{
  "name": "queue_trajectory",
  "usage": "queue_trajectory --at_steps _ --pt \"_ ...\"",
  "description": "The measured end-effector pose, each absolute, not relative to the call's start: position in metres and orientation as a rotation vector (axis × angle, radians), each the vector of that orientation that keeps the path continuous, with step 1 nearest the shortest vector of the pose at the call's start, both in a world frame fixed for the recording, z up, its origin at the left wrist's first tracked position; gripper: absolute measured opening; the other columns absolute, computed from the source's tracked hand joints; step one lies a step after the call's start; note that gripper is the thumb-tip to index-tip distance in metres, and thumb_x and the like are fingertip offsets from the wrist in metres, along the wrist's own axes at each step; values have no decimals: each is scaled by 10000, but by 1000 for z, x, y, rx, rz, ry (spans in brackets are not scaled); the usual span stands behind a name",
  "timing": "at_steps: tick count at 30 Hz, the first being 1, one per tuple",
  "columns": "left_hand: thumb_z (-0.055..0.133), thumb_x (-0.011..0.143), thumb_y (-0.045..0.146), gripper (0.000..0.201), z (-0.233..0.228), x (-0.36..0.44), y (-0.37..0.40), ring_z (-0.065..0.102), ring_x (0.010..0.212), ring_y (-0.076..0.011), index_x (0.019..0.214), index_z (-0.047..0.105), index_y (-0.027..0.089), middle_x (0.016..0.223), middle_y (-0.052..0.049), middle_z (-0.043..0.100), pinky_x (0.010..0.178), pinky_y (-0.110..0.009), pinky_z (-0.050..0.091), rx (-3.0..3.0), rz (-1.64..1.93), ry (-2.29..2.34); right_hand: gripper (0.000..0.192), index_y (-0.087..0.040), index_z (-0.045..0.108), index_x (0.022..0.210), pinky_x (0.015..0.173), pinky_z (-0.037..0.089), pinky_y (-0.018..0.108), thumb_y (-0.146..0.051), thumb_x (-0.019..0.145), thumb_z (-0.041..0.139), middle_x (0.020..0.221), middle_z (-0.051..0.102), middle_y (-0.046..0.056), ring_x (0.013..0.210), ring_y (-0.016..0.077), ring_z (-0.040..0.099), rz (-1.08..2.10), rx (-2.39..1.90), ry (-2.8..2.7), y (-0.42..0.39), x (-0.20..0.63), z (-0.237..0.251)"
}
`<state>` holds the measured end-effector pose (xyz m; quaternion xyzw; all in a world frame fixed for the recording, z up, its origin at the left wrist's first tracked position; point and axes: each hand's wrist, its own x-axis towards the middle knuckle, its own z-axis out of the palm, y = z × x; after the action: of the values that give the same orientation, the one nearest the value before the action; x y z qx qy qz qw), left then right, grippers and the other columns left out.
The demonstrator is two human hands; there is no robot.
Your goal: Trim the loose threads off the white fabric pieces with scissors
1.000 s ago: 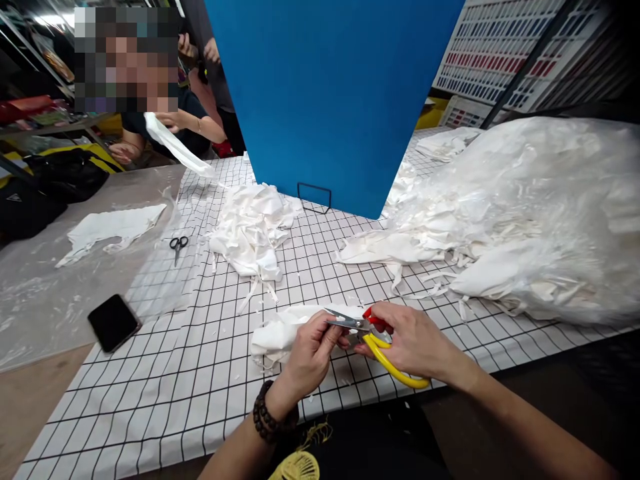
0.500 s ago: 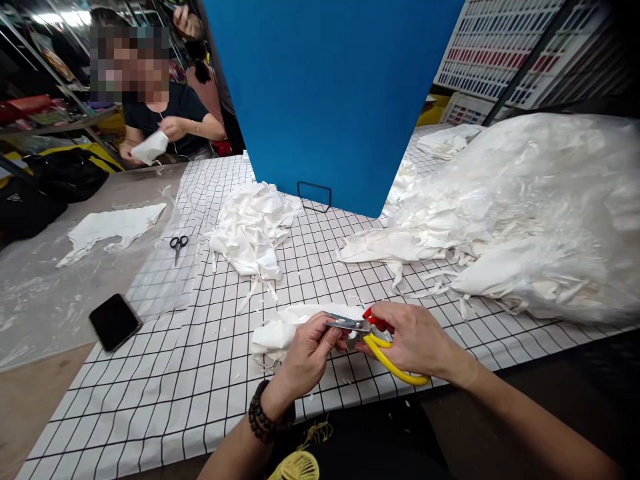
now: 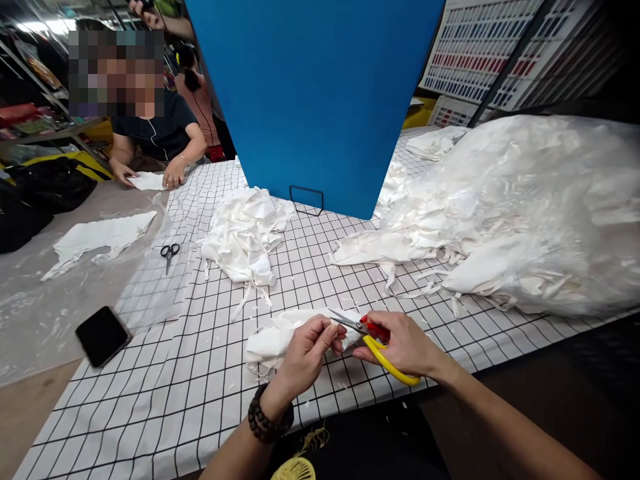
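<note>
My right hand (image 3: 407, 343) is closed around the scissors (image 3: 373, 344), which have one red and one yellow handle. The blades stand slightly apart and point left, just over the fingertips of my left hand (image 3: 311, 347). That hand is pinched shut on the edge of a white cloth piece (image 3: 273, 339) lying under and behind my fingers. What exactly sits between the blades is too small to tell. Small white clippings lie around the cloth on the table.
A checked cloth (image 3: 165, 400) covers the table. A white cloth pile (image 3: 240, 233), a blue board (image 3: 320, 100), a clear plastic bag (image 3: 550, 200) of white pieces, black scissors (image 3: 169, 255) and a phone (image 3: 103, 336) are around. A co-worker (image 3: 155, 137) sits at far left.
The scissors' blades have opened a little and tilted, while both my hands stay close together. The co-worker's hands have lowered a white piece onto the table. The view has shifted slightly.
</note>
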<state>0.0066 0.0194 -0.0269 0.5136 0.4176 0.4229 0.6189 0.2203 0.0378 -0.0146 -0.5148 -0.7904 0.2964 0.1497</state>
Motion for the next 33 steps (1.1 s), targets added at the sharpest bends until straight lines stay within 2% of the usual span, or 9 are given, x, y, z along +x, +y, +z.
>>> queue_trajectory --at_steps 6,12,18,33 --pt "493 949 341 241 -23 8 21 579 689 -138 869 621 154 805 -35 594 686 -271 469 1304 925 972 339 -225 507 740 512 308 238 -485 687 718 673 572 -40 574 131 483 842 -1487 -2335 40 227 -7" --pt "459 968 340 245 -19 4 19 567 710 -137 885 606 163 783 -21 565 692 -263 455 1421 894 1059 339 -224 531 761 521 320 247 -499 690 717 691 578 -27 601 141 490 920 -1509 -2322 43 232 1" --pt "447 975 319 219 -21 2 18 541 727 -129 884 578 168 810 -14 530 694 -256 442 1460 946 1044 471 -214 510 716 503 316 240 -630 643 719 678 565 -29 586 130 468 1140 -1559 -2323 44 235 9" --pt "446 975 303 217 -21 2 16 527 728 -125 873 582 168 826 -18 526 688 -251 439 1473 924 1025 300 -221 556 752 518 293 251 -480 687 693 687 605 -16 587 144 499 854 -1557 -2393 42 224 2"
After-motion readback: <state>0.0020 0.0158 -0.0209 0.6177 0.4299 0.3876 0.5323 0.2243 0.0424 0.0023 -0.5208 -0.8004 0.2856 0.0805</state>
